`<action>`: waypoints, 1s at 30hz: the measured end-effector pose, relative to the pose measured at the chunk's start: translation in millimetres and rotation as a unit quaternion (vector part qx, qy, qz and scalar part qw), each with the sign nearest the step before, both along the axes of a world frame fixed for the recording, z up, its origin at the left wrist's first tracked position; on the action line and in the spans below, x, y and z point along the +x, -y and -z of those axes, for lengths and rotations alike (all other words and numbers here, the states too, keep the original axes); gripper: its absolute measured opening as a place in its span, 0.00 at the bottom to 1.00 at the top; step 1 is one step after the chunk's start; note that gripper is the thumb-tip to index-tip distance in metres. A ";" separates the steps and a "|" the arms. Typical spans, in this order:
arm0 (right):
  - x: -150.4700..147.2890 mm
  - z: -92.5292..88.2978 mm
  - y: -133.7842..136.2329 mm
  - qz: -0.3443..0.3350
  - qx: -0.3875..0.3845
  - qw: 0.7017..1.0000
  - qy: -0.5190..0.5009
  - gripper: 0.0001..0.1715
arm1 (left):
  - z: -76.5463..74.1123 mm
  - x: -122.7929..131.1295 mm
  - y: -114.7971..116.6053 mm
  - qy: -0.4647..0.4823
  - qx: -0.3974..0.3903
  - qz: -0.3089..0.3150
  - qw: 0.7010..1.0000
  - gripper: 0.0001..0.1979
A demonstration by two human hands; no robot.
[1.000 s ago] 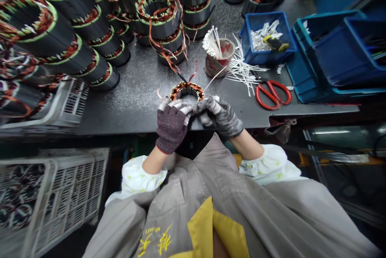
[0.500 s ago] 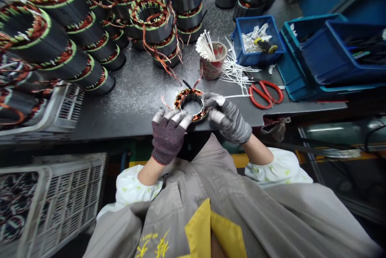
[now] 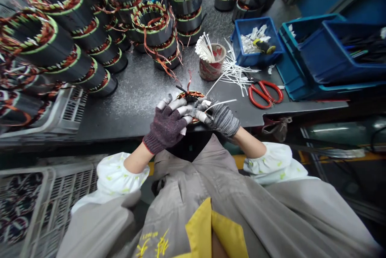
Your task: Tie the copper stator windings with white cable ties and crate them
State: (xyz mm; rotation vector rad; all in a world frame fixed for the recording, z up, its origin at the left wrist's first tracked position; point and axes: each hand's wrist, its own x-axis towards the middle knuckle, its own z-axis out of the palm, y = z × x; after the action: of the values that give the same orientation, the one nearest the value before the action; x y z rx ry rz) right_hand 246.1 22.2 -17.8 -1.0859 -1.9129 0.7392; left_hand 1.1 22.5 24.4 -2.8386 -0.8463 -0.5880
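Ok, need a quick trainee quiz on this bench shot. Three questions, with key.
1. Which hand wears the maroon knit glove, left or right?
2. True or false: the red-handled scissors lie inside the blue bin.
3. What is the grey-gloved right hand holding together with the other hand?

Key: 1. Left. 2. False. 3. A wound stator.
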 end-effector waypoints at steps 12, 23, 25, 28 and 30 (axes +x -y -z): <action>61.1 -25.7 -95.2 0.224 0.041 0.972 -0.060 0.10 | 26.2 25.9 37.5 0.059 0.083 -0.108 0.989 0.09; 65.3 -55.1 -118.6 0.263 0.083 0.955 -0.110 0.11 | 28.8 33.4 30.5 0.106 0.106 -0.123 0.981 0.07; 77.7 -76.0 -96.2 0.319 0.145 0.922 -0.165 0.14 | 30.7 33.9 24.1 0.110 0.100 -0.132 0.980 0.07; 91.6 -103.5 -62.0 0.352 0.141 0.913 -0.152 0.15 | 31.8 33.3 15.8 0.121 0.068 -0.147 0.979 0.10; 93.1 -104.1 -50.8 0.314 0.044 0.947 -0.056 0.15 | 31.2 31.1 11.5 0.121 0.042 -0.145 0.981 0.12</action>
State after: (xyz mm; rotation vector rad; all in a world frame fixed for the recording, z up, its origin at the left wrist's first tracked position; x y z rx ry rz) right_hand 339.3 73.0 86.3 -1.4553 -1.3649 0.3397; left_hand 32.3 11.0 -6.8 -2.5340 -1.2150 -0.9119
